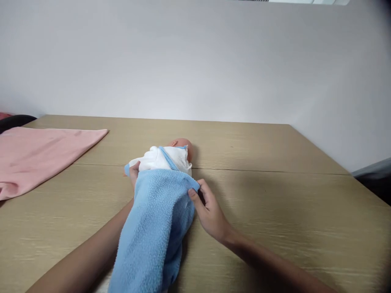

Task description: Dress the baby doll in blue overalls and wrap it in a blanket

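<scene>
A baby doll [190, 147] lies on the table with its head toward the far side. It wears a white top [151, 159] with blue trim. Over its lower body is a fuzzy light blue cloth [152, 228], which runs down to the bottom of the view. Between thumb and fingers, my right hand [210, 209] pinches the cloth's upper right corner. My left hand [134, 173] is at the doll's left side by the white sleeve, its fingers mostly hidden behind the doll and cloth.
The wooden table [275, 203] has a seam running across it. A pink cloth [39, 156] lies at the left, with a dark curved object [18, 121] behind it. A pale wall [183, 61] rises behind the table. Something grey and dark [374, 179] stands beyond the right edge.
</scene>
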`<state>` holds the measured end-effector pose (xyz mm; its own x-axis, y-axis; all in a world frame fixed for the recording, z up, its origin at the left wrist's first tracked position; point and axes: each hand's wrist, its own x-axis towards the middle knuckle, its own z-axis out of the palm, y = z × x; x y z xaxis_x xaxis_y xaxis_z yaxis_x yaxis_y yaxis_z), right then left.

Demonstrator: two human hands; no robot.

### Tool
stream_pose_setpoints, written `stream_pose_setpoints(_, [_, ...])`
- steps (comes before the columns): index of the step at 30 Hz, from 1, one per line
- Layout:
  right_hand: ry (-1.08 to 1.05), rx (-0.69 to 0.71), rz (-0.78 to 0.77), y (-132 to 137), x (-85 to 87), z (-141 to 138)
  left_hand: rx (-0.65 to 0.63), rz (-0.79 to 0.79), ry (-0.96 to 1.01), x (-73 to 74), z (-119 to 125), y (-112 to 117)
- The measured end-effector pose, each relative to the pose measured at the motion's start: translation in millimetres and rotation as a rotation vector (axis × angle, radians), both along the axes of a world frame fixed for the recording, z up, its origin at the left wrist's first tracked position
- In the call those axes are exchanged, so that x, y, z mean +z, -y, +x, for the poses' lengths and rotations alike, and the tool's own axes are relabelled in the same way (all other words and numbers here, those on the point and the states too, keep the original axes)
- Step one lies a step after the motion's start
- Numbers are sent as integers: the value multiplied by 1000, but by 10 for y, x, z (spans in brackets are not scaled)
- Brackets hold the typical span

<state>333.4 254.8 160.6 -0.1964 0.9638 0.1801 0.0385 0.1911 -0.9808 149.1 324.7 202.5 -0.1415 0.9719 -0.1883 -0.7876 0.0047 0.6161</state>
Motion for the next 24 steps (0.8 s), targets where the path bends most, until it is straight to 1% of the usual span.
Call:
stream_pose_setpoints(3, [-78,94,-53,-182,-14,-11,-32,-74,36,44,-3,25])
stream_pose_setpoints(5, [-80,135,-59,-224,-38,2,-49,-103,48,72,6,46])
stream_pose_setpoints(6, [-50,121,-32,-216,-50,15,-58,-111,52,80,10,57])
stream_pose_setpoints(8, [30,46,65,-161,-72,45,-82,-125,52,73,8,70])
stream_pose_setpoints(9, [54,16,105,-125,-80,58,-88,-132,50,55,-1,68])
stream_pose_setpoints(10, [54,4,113,-92,-88,66,-85,-139,46,27,-17,57])
stream_pose_setpoints(11, [31,7,87,-71,-98,68,-70,-144,41,-11,-39,37])
stream_pose_setpoints(13, [-47,44,-18,-75,-127,52,-10,-142,33,-106,-99,-28])
stream_pose_setpoints(15, [-123,75,-90,-140,-171,17,43,-136,24,-205,-163,-107])
stream_pose_setpoints(17, [-167,121,-102,-222,-217,-17,70,-133,12,-281,-217,-174])
stream_pose_setpoints(19, [-171,172,-98,-265,-243,-23,86,-130,-2,-323,-248,-214])
stream_pose_setpoints(21, [-88,172,-54,-242,-234,14,98,-125,-12,-335,-257,-226])
stream_pose_setpoints(24, [174,80,140,-143,-174,130,93,-114,-18,-341,-254,-223])
